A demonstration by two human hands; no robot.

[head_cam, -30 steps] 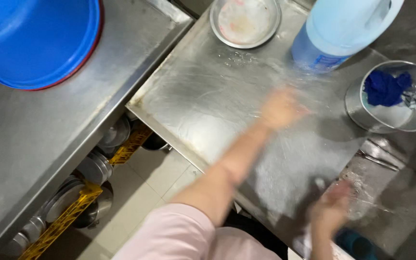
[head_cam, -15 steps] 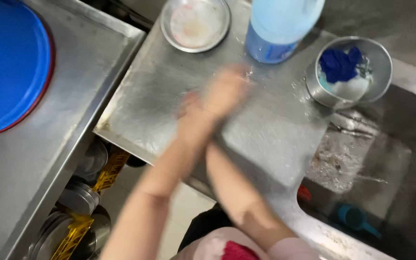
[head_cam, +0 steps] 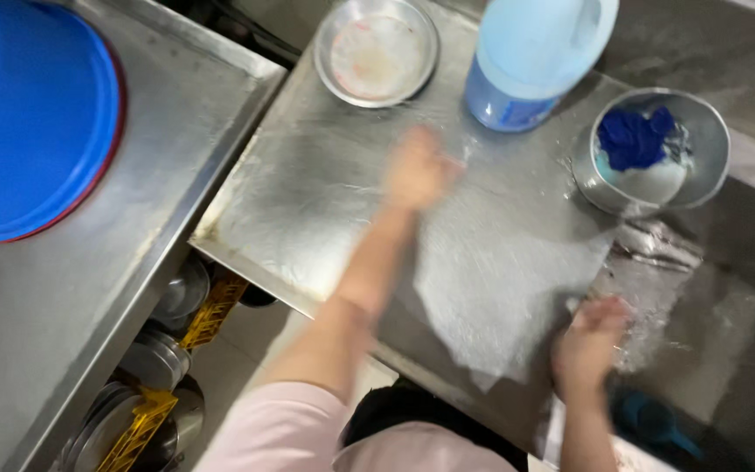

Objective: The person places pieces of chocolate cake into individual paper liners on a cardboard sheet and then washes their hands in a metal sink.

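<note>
Wiping the wet steel surface [head_cam: 308, 201], the left hand [head_cam: 419, 170] lay blurred, its spread impossible to tell, near the blue jug [head_cam: 530, 61], while the right hand [head_cam: 589, 345] rested open-fingered and empty at the sink's [head_cam: 727, 297] edge.

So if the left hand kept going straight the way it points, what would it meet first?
Probably the blue plastic bottle. The left hand lies on the wet steel counter, blurred, fingers pointing up and slightly right; the metal plate sits just left of that line. The exact heading is uncertain.
</note>
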